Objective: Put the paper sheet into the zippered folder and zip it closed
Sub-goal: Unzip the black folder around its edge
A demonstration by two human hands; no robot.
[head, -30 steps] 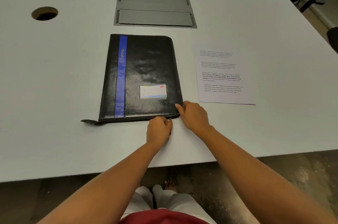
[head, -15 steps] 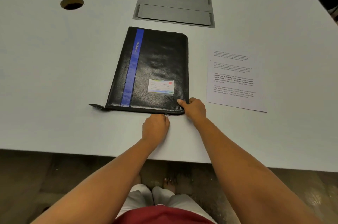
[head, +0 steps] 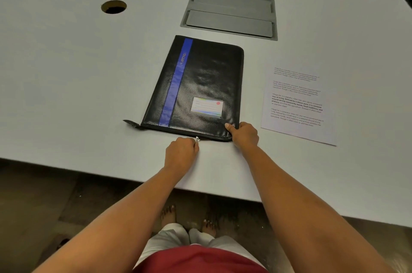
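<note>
The left hand (head: 181,150), fingers curled, pinches the zipper pull (head: 197,139) at the folder's near edge. The right hand (head: 244,133) grips the near right corner, thumb on top. The black zippered folder (head: 200,85) lies closed on the table (head: 66,72), with the paper sheet (head: 296,103) just beside it to the right. Beyond sits a hatch (head: 229,14) with 2 grey flaps.
</note>
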